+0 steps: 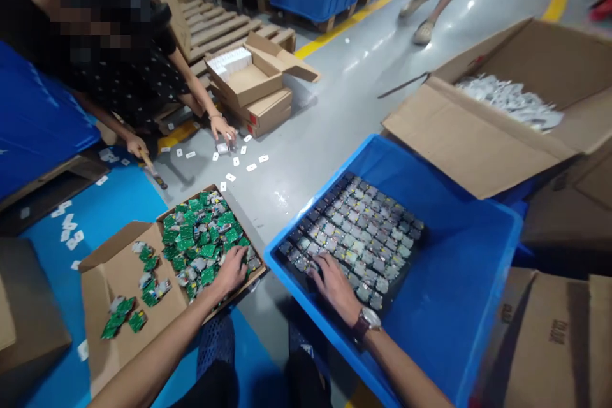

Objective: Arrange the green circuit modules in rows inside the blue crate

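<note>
My left hand (232, 271) reaches into a shallow cardboard box (119, 331) and rests, fingers curled, on a heap of small green circuit boards (201, 236). My right hand (335, 284), with a watch on the wrist, lies fingers down on a black tray of neatly rowed small parts (358, 229) inside a blue plastic crate (444, 306). What either hand grips is hidden under the fingers.
A person crouches across the floor, one hand (222, 127) among white labels (239, 162) scattered on the grey floor. Open cardboard boxes (253, 86) stand behind them, a large carton (482, 134) at right. Another person's legs (425, 6) pass at the back.
</note>
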A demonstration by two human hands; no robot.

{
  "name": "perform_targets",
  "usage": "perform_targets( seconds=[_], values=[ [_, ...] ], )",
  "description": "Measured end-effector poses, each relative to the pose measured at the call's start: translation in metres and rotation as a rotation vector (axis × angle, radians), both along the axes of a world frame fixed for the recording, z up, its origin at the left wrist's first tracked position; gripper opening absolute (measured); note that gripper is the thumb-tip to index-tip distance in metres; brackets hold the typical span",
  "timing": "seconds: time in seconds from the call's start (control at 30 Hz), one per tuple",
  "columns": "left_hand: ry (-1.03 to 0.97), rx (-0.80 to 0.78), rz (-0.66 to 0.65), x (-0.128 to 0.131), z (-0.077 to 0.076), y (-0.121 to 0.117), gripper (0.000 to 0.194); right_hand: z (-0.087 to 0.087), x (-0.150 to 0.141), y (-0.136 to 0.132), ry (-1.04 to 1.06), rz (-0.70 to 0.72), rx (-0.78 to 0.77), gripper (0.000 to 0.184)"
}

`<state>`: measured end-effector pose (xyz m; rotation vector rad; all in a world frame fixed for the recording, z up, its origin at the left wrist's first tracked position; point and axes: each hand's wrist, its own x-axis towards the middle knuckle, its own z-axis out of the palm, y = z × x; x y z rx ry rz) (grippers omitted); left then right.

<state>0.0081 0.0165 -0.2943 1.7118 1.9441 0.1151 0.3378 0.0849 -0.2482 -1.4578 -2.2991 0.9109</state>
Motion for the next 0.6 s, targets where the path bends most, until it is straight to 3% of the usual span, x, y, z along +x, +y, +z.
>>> perform_targets(
  seconds=[0.17,0.27,0.47,0.6],
  values=[
    [0.024,-0.070,0.019,0.021,-0.002,0.008,0.059,0.058,-0.020,-0.004,0.266,-0.042,0.102,0.029],
    [0.022,-0.110,0.022,0.022,-0.002,0.007,0.056,0.083,-0.037,-0.013,0.341,-0.043,0.120,0.028],
    [-0.029,-0.160,0.017,0.014,0.003,0.005,0.050,0.108,-0.062,-0.027,0.458,0.010,0.119,0.027],
    [-0.106,-0.159,0.048,0.012,-0.003,-0.001,0.062,0.115,-0.075,-0.027,0.498,0.051,0.121,0.027]
  ],
)
